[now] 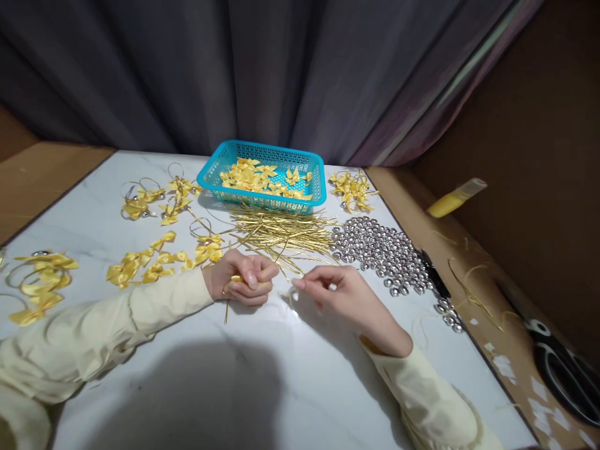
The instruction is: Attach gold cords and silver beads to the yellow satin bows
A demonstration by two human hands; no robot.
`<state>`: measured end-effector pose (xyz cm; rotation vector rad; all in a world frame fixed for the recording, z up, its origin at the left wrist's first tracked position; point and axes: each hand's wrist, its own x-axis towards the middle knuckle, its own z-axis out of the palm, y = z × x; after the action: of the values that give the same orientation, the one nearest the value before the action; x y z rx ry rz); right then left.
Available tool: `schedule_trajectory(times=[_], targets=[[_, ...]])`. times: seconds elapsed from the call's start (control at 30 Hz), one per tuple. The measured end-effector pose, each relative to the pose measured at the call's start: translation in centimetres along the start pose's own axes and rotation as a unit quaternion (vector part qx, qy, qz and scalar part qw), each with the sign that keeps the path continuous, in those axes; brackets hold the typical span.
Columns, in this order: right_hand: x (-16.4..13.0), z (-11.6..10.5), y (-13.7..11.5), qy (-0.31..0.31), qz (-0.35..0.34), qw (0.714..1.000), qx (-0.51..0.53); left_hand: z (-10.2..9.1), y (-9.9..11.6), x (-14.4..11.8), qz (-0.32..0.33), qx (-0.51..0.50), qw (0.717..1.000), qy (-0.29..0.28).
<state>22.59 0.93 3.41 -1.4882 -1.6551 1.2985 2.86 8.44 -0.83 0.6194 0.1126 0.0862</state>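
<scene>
My left hand (241, 279) rests on the white table (197, 381), fingers closed around a yellow ribbon bow with a thin gold cord (227, 310) that hangs out below the fist. My right hand (340, 292) lies just to its right, thumb and forefinger pinched on the end of a gold cord (291, 292). A pile of gold cords (281, 232) lies right behind both hands. Loose yellow bows (150, 259) sit to the left of my left hand.
A blue basket (315, 187) with several yellow bows stands at the back. Silver bells (389, 253) spread at the right. Finished bow-and-loop pieces lie at the far left (40, 281), back left (154, 200) and back right (352, 189). Scissors (560, 369) and a yellow tube (455, 198) lie on the brown board.
</scene>
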Motion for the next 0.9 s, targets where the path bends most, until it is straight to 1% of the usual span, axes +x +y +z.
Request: schedule_trajectory(times=[0.03,0.07,0.1,0.17,0.23,0.27,0.3,0.33,0.4,0.47,0.57,0.6,0.67,0.77,0.83,0.9], targets=[[0.1,0.2,0.0,0.041,-0.046,0.998,-0.015,0.0,0.0,0.0,0.0,0.004,1.0,0.001],[0.2,0.4,0.0,0.063,-0.092,0.994,-0.019,-0.1,0.0,0.0,-0.001,0.008,1.0,0.001],[0.3,0.5,0.0,0.062,-0.128,0.99,-0.015,-0.1,0.0,0.1,-0.003,0.01,1.0,-0.001],[0.2,0.8,0.1,0.024,-0.162,0.987,0.008,-0.2,-0.1,0.1,-0.01,0.01,1.0,-0.008],[0.2,0.8,0.3,-0.008,-0.162,0.986,0.037,-0.2,-0.1,0.2,-0.017,0.01,1.0,-0.015],[0.1,0.7,0.3,-0.012,-0.159,0.986,0.054,-0.2,-0.1,0.3,-0.019,0.009,1.0,-0.018],[0.2,0.5,0.4,-0.002,-0.153,0.986,0.073,-0.2,-0.1,0.3,-0.022,0.008,1.0,-0.02],[0.2,0.3,0.6,0.02,-0.145,0.985,0.091,-0.1,-0.1,0.3,-0.026,0.007,0.999,-0.022],[0.3,-0.2,0.8,0.081,-0.121,0.98,0.134,0.1,0.0,0.4,-0.032,0.004,0.999,-0.025],[0.4,-0.7,0.9,0.138,-0.1,0.967,0.187,0.2,0.1,0.4,-0.031,0.004,0.999,-0.029],[0.4,-1.2,0.8,0.176,-0.094,0.951,0.237,0.4,0.2,0.5,-0.018,0.019,0.999,-0.023],[0.3,-1.3,0.8,0.178,-0.096,0.951,0.233,0.4,0.2,0.5,-0.014,0.024,0.999,-0.023],[0.1,-1.2,0.5,0.162,-0.101,0.964,0.187,0.4,0.2,0.6,-0.015,0.029,0.999,-0.03],[-0.4,-0.7,-0.2,0.094,-0.123,0.986,0.065,0.4,0.3,0.6,-0.023,0.03,0.999,-0.035],[-0.7,-0.2,-0.7,0.069,-0.155,0.985,-0.002,0.4,0.4,0.6,-0.026,0.031,0.999,-0.032],[-1.0,0.3,-1.0,0.08,-0.19,0.978,-0.039,0.4,0.4,0.6,-0.03,0.031,0.998,-0.035]])
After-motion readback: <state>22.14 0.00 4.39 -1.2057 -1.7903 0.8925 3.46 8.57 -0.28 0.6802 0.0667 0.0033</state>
